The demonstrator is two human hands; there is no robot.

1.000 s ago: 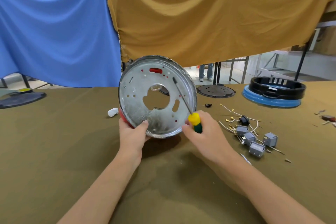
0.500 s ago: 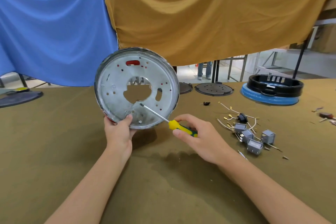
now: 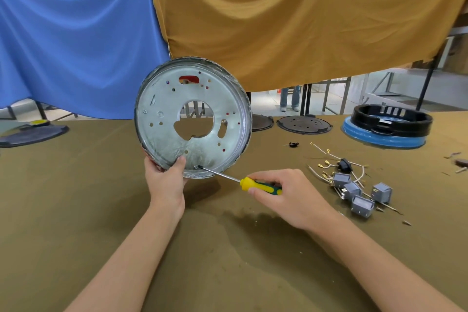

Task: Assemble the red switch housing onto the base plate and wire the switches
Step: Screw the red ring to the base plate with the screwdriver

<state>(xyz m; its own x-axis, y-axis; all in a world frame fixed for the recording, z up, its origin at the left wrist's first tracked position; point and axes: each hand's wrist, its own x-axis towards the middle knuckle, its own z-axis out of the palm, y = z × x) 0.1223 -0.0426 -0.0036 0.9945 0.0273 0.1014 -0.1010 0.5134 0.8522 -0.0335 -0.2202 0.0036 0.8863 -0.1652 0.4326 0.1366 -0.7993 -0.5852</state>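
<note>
Base plate held upright over counter, screwdriver applied at lower rim.

Counter [image 3: 76, 210], olive cloth cover. Base plate [image 3: 162, 99], round, metal, stood on edge above the counter's middle, red housing [image 3: 189, 79] showing through an upper slot; left hand [image 3: 166, 182] gripped its bottom rim, thumb on the face. Right hand [image 3: 288, 197] curled round the yellow-green screwdriver [image 3: 260, 186], tip touching a screw by the thumb. Grey switches [image 3: 359, 192] with wires [image 3: 326, 157] lay toward the right edge.

The screwdriver [image 3: 253, 183] tip has been lowered from the base plate [image 3: 192, 116] middle to a screw near its bottom rim.
</note>
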